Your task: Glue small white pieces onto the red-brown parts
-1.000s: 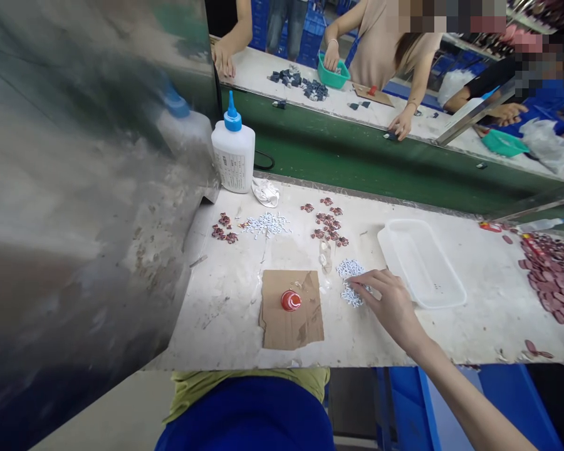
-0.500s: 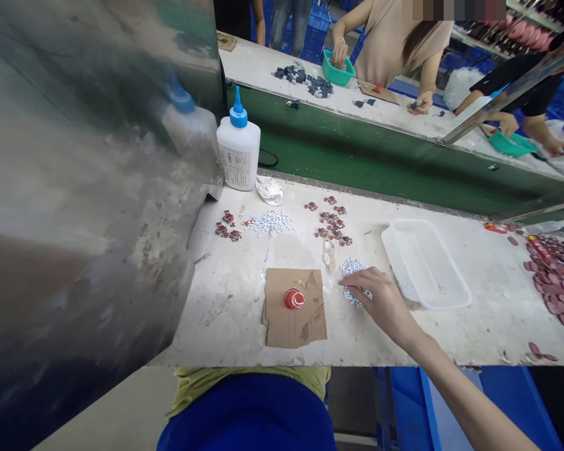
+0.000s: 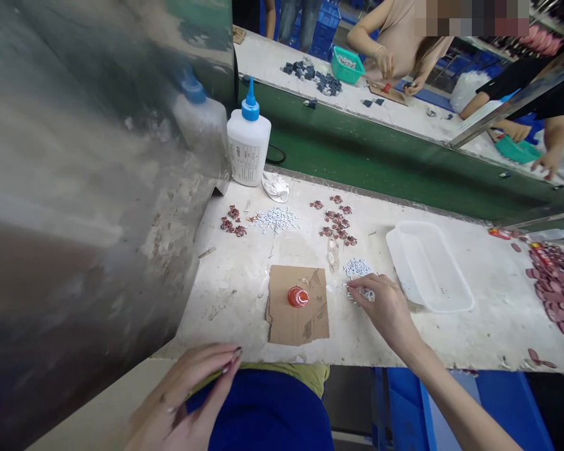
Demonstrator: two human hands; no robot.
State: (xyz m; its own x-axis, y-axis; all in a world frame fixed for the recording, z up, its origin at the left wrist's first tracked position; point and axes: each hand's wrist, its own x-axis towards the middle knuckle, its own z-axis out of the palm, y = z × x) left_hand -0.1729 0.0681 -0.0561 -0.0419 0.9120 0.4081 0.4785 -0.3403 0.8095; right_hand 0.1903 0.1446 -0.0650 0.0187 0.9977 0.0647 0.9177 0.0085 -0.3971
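My left hand is at the table's near edge, left of the cardboard piece. Its thumb and fingertips are pinched on a small dark bit, too small to name. On the cardboard stands a small red cap-like piece with a glossy, whitish top. My right hand is over the near pile of tiny white-and-dark beads, thumb and forefinger closed together. A pale speck shows at those fingertips; I cannot tell if it is a bead. Farther back are another pile of tiny pale pieces and brown paw-like pieces.
A white glue bottle with a blue nozzle stands at the back left beside the metal wall. A clear plastic tray lies on the right, with brown discs beyond. Other people work at the far bench.
My left hand has come into view at the lower left, fingers pinched. My right hand stays at the near bead pile, its fingertips now closer together. The view has shifted slightly.
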